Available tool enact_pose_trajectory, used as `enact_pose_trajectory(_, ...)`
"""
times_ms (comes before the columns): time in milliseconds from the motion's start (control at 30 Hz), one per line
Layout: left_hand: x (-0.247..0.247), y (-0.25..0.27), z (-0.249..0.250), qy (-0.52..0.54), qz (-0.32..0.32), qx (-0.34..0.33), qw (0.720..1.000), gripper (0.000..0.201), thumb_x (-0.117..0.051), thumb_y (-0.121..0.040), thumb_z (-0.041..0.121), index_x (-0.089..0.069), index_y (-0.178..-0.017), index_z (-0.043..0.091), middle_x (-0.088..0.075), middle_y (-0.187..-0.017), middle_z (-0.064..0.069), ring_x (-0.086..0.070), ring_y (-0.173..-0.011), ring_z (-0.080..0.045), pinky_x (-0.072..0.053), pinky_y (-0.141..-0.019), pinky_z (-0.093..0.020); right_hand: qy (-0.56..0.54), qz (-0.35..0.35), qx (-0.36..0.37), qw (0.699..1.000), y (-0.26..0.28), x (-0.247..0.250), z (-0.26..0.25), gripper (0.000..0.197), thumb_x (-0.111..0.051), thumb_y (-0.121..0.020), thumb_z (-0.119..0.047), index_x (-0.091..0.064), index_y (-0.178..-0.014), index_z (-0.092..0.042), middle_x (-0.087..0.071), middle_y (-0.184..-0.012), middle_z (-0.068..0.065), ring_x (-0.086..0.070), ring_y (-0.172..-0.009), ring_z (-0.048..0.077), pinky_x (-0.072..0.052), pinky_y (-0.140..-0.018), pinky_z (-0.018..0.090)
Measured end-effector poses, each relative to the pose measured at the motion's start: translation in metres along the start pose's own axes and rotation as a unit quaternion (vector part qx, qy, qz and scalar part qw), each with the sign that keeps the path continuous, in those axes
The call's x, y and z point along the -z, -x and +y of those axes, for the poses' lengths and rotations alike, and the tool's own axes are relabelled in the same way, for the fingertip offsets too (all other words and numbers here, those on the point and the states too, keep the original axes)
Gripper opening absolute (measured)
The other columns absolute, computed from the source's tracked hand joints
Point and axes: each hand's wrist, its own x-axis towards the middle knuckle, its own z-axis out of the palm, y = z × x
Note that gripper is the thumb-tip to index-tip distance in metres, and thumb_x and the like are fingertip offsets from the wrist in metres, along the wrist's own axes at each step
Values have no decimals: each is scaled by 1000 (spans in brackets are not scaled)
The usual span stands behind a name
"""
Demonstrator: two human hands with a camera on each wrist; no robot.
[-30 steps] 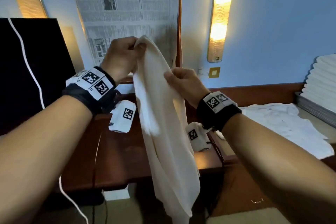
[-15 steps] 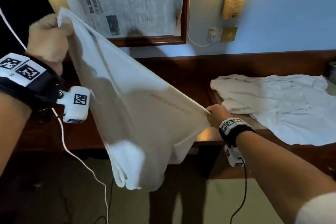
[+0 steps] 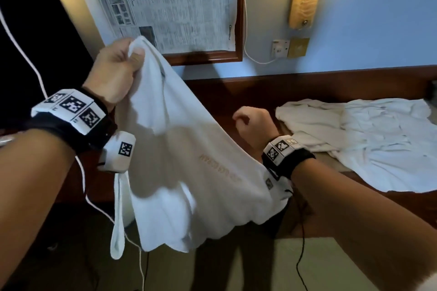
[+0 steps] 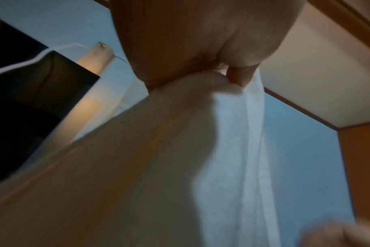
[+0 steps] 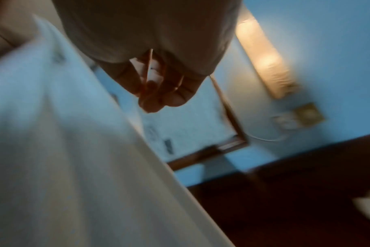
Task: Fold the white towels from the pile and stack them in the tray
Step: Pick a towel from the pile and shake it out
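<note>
Up in front of the framed newspaper [image 3: 165, 4], the left hand [image 3: 115, 71] pinches one corner of a white towel [image 3: 189, 172], which drapes down over the near edge of the bench [image 3: 236, 92] and covers part of the right wrist. The right hand [image 3: 254, 123] is curled into a fist just above the towel's slanting edge, apparently empty, though its wrist view is blurred. Crumpled towels in the pile [image 3: 369, 142] lie toward the bench's right end, cut off at the frame.
</note>
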Motion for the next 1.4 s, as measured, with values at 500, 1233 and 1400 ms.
enact_pose_trajectory(500, 13, 13, 12, -35, -152, -99, 983, 35, -51, -101, 36, -51, -77, 11, -41, -69, 1, -37, -57, -7, -29, -56, -28, -365, -76, -67, 925, -2, -9, -157, 20, -59, -98, -13, -61, -88, 4, -59, -63, -6, -52, -52, 3, -42, -50, 18)
enact_pose_trajectory(1233, 84, 18, -63, 4, -52, 30, 998, 43, -57, -87, 53, -42, -71, 15, -41, -64, -18, -37, -39, -13, -19, -35, -43, 202, -207, -519, 804, 232, -52, 44, 17, -59, -90, -14, -68, -98, -3, -69, -112, 20, -66, -100, 36, -52, -77, 33)
enact_pose_trajectory(1400, 39, 36, -37, -37, -153, -54, 986, 25, -57, -101, 29, -57, -78, 21, -47, -65, 2, -43, -53, -4, -34, -51, -25, 54, -46, -289, 955, 130, -59, -41, 26, -61, -90, -13, -70, -114, -12, -69, -116, 8, -65, -98, 24, -51, -91, 33)
